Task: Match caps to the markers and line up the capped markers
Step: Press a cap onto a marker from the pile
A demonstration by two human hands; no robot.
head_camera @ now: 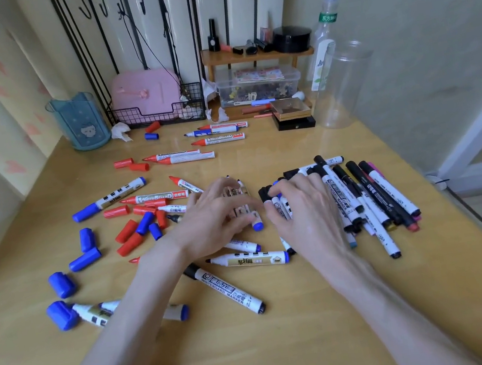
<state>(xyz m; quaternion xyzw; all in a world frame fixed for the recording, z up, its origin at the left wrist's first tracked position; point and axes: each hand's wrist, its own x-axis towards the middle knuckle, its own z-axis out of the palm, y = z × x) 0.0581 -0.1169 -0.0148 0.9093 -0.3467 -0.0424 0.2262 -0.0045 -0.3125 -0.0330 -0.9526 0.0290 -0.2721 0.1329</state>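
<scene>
L hand (216,214), grip open, lies flat on a few markers (256,224) at desk (291,348) centre, prob. to stop them rolling; R hand (300,207) bends over left edge of the capped pile (374,192) at right, can't tell if its grip holds one; loose caps (126,232) wait left.

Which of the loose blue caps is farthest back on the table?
The blue cap in front of the black wire basket, right beside a single red cap. The other loose blue caps lie nearer the person, on the left.
</scene>
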